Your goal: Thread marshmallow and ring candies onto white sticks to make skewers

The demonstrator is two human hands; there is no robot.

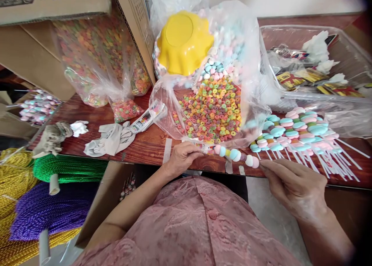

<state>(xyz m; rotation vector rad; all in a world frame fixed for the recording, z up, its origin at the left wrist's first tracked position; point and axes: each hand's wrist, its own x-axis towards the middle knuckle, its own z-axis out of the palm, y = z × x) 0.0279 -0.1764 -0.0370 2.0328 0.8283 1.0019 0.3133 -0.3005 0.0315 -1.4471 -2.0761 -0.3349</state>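
The marshmallow skewer (236, 155) lies level just above the near edge of the worktop (145, 142), held between the two hands, and carries a row of pink, blue, yellow and white pieces. The left hand (182, 156) is closed, its fingertips pinched at the skewer's left end. The right hand (293, 184) grips the bare stick at the other end between thumb and forefinger. Just behind the skewer sits an open clear bag of coloured cereal rings (212, 111), with an upturned yellow bowl (183, 41) on pastel marshmallows further back. To the right, a pile of loaded skewers (296, 130) rests with its sticks fanned toward the edge, in front of a clear plastic tray (348, 52). A crumpled grey cloth (110, 140) lies to the left of the bag.
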